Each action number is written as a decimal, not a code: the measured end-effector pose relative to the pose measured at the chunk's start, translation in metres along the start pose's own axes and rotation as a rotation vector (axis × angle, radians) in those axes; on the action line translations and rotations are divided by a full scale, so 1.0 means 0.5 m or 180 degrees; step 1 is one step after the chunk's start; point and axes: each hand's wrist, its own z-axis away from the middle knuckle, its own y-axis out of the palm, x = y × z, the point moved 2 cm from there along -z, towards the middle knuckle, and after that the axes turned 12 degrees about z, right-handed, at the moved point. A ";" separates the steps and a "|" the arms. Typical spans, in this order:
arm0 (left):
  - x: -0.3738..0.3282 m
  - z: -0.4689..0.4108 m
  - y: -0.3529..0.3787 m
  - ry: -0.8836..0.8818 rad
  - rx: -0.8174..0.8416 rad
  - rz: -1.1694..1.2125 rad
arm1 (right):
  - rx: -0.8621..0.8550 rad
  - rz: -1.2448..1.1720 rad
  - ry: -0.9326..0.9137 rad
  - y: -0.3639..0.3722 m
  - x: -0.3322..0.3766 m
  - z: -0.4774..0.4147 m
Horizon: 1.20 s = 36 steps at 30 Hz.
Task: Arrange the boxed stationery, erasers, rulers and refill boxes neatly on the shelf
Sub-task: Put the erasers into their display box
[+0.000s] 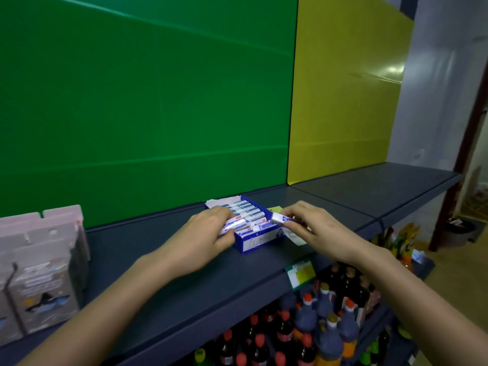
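A blue and white open box [254, 241] of small wrapped erasers stands on the dark blue shelf [184, 283], near the back panel. My left hand [203, 233] grips one white and blue eraser [235, 223] at the box's left edge. My right hand [311, 223] pinches another eraser [279, 218] over the box's right corner. Several erasers [247, 210] lie in rows inside the box. Its torn white flap shows at the back and under my right hand.
Pink and grey packaged items [39, 273] stand at the shelf's left end. A green and yellow price tag [301, 276] hangs on the shelf's front edge. Several bottles [324, 313] fill the lower shelf. Green and yellow panels back the shelf.
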 end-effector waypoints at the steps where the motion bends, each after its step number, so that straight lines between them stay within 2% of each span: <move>1: 0.008 -0.010 0.003 -0.0030 -0.0020 0.0004 | 0.0006 -0.0012 -0.0042 0.005 -0.017 -0.018; 6: 0.040 -0.054 0.027 -0.0291 -0.0040 0.0050 | 0.0230 -0.0023 -0.0293 0.038 -0.086 -0.108; 13: 0.054 -0.105 0.060 -0.0539 -0.0058 -0.0259 | 0.0623 0.0121 -0.1172 0.088 -0.135 -0.201; 21: 0.029 -0.118 0.076 -0.0842 -0.0232 -0.0392 | 0.0564 0.0062 -0.1938 0.117 -0.142 -0.249; 36: 0.020 -0.137 0.104 -0.1284 0.0340 -0.0579 | 0.0592 -0.0057 -0.2075 0.126 -0.141 -0.251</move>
